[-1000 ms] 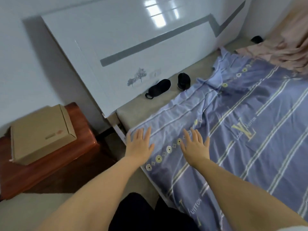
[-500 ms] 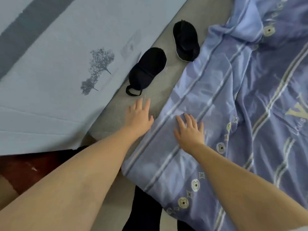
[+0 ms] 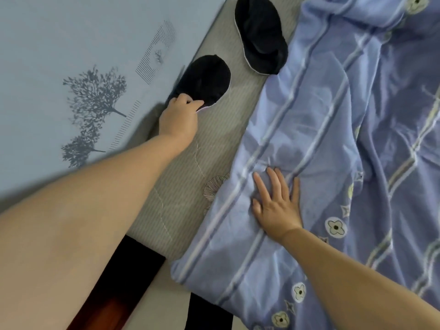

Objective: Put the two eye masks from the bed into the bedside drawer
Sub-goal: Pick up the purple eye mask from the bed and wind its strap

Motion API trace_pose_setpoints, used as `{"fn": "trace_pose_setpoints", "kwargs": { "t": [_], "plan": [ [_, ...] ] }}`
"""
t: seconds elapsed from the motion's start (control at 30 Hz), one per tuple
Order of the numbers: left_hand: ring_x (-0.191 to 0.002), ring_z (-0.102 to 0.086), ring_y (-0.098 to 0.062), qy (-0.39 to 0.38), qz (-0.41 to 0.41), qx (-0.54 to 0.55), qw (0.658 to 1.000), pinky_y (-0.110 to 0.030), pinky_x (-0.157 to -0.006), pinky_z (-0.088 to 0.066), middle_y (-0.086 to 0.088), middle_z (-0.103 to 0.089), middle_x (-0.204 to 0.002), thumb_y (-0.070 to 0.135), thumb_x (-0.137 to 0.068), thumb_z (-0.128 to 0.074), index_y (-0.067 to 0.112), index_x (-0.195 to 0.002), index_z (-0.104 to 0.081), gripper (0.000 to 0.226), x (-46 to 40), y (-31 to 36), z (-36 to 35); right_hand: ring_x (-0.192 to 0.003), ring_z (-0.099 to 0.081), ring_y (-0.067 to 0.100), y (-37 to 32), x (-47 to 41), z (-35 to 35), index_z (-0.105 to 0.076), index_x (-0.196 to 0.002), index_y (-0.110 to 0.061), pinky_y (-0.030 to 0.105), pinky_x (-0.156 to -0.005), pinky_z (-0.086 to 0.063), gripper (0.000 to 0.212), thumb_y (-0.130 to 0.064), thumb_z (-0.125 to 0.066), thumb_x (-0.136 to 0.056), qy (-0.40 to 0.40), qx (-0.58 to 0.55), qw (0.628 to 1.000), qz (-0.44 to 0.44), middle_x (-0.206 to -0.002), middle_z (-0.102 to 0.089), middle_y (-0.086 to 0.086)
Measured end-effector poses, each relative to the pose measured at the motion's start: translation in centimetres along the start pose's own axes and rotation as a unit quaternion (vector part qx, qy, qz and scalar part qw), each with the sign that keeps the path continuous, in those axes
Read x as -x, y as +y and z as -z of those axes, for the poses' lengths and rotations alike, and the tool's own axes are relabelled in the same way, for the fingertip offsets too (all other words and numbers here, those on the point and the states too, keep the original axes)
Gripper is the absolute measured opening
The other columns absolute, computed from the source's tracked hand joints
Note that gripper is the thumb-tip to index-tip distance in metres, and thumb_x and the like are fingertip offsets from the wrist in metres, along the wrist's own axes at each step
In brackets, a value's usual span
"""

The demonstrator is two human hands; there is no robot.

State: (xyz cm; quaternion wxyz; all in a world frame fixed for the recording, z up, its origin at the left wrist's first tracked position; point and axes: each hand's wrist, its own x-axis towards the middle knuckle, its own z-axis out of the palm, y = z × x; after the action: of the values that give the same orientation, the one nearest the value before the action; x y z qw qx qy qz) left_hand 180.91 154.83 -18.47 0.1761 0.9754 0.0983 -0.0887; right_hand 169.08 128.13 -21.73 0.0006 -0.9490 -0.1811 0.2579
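Observation:
Two black eye masks lie on the beige mattress (image 3: 181, 191) by the headboard. The near eye mask (image 3: 207, 78) has a pale edge, and my left hand (image 3: 179, 119) is closed on its near end, lifting that edge a little. The far eye mask (image 3: 260, 35) rests beyond it, touching the blue quilt's edge. My right hand (image 3: 277, 206) lies flat with fingers spread on the blue striped quilt (image 3: 345, 139), holding nothing. The bedside drawer is not in view.
A pale headboard (image 3: 83, 67) printed with grey trees runs along the left. A sliver of the reddish wooden bedside cabinet (image 3: 104, 313) shows at the bottom, beside my dark trouser legs (image 3: 133, 265).
I have leaned in over the bed. My left hand reached forward and closed on the near eye mask. My right hand stayed flat on the quilt.

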Motion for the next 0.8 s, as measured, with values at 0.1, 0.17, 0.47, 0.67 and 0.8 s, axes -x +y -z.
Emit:
{"fn": "trace_pose_setpoints", "kwargs": {
  "t": [0.1, 0.17, 0.47, 0.67, 0.8],
  "plan": [
    [-0.075, -0.053, -0.026, -0.046, 0.087, 0.210, 0.973, -0.031, -0.060, -0.040, -0.013, -0.061, -0.082, 0.010, -0.089, -0.044, 0.010, -0.082, -0.063, 0.020, 2.0, 2.7, 2.6, -0.141, 0.021, 0.016, 0.1, 0.5, 1.3, 0.011, -0.144, -0.035, 0.050, -0.108, 0.024, 0.061, -0.050, -0.014, -0.091, -0.036, -0.030, 0.999, 0.010, -0.158, 0.008, 0.003],
    [-0.074, -0.049, -0.020, -0.083, 0.158, 0.396, 0.901, -0.030, -0.063, -0.035, -0.008, -0.057, -0.078, 0.010, -0.087, -0.049, 0.007, -0.077, -0.061, 0.016, 5.2, 5.4, 4.4, -0.145, 0.004, 0.021, 0.1, 0.8, 3.4, -0.007, -0.146, -0.032, 0.050, -0.114, 0.007, 0.056, -0.043, -0.026, -0.095, -0.069, -0.068, 0.995, 0.017, -0.158, -0.002, 0.004],
    [-0.073, -0.066, -0.007, -0.027, 0.219, 0.648, 0.729, -0.014, -0.057, -0.048, 0.009, -0.073, -0.075, 0.012, -0.085, -0.060, 0.025, -0.081, -0.070, 0.016, 23.9, 16.3, 11.7, -0.089, -0.063, 0.022, 0.4, 12.0, 20.1, -0.068, -0.085, -0.024, 0.037, -0.090, -0.049, 0.048, -0.046, -0.027, -0.094, 0.012, -0.656, 0.749, -0.094, -0.098, -0.070, 0.009],
    [-0.104, -0.059, -0.022, 0.117, 0.161, 0.531, 0.824, -0.031, -0.084, -0.047, -0.012, -0.064, -0.112, 0.020, -0.083, -0.064, 0.020, -0.098, -0.064, 0.015, 34.3, 21.6, 15.1, -0.055, -0.042, 0.010, 0.9, 21.1, 24.4, -0.050, -0.074, 0.000, 0.029, -0.055, -0.034, 0.040, -0.037, -0.047, -0.089, 0.049, -0.539, 0.835, 0.096, -0.065, -0.045, 0.007],
    [-0.127, -0.038, -0.025, 0.286, 0.100, 0.293, 0.907, -0.031, -0.105, -0.029, -0.014, -0.045, -0.134, 0.024, -0.070, -0.078, 0.006, -0.125, -0.044, 0.067, 39.5, 21.4, 19.4, -0.065, -0.046, 0.020, -0.8, 25.4, 27.8, -0.057, -0.082, 0.003, 0.036, -0.062, -0.035, 0.040, -0.037, -0.053, -0.089, -0.006, -0.508, 0.839, 0.197, -0.072, -0.052, 0.010]
  ]
}}
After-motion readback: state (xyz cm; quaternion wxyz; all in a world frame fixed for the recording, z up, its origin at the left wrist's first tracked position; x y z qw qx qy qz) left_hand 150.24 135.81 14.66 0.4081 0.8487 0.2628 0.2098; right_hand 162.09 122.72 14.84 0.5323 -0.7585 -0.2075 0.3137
